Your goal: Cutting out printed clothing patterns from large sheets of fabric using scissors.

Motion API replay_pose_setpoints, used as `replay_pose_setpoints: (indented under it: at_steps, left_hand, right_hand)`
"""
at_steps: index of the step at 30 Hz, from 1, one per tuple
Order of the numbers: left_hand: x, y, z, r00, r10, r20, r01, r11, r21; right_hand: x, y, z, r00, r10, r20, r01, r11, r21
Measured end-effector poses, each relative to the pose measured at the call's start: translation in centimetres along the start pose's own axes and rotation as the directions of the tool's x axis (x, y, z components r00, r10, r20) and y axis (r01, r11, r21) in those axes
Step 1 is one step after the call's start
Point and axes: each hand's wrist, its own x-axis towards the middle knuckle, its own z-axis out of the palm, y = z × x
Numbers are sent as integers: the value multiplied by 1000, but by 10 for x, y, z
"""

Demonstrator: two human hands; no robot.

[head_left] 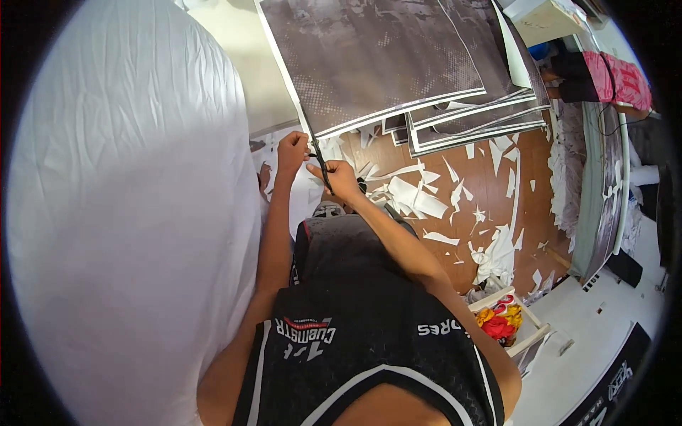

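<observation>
My left hand [292, 150] is closed, fingertips pinched together, at the near left corner of a large dark-grey printed sheet [369, 64] with white margins. What it pinches is too small to make out. Just right of it and a little nearer, my right hand [339, 179] has its thumb and fingers closed around a narrow dark strip-like thing [326, 172]. This runs down from the sheet's corner between both hands. Whether it is a paper strip or a tool cannot be told. More printed sheets [472, 128] lie stacked under the first, to the right.
White paper scraps [412, 197] litter the brown floor [536, 167]. A big white fabric-covered bulk [135, 213] rises close on my left. At right stand a wooden-framed box [529, 341] with red and yellow cloth [501, 323] and a person in a pink top [618, 78].
</observation>
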Motion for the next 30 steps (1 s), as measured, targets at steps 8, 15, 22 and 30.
replay_pose_setpoints:
  at_steps: [8, 15, 22, 30]
  left_hand:
    - [0, 7, -13, 996, 72, 60, -77, 993, 94]
    - [-8, 14, -13, 1000, -25, 16, 24, 998, 59]
    - [-5, 27, -16, 997, -76, 6, 76, 997, 28]
    - [0, 51, -33, 997, -71, 42, 67, 993, 94]
  right_hand:
    - [18, -24, -2, 1000, -31, 3, 31, 999, -27]
    - [40, -57, 2, 1000, -2, -31, 1, 1000, -27]
    - [80, -95, 9, 1000, -12, 7, 13, 997, -80]
    - [130, -142, 30, 999, -32, -18, 30, 993, -111]
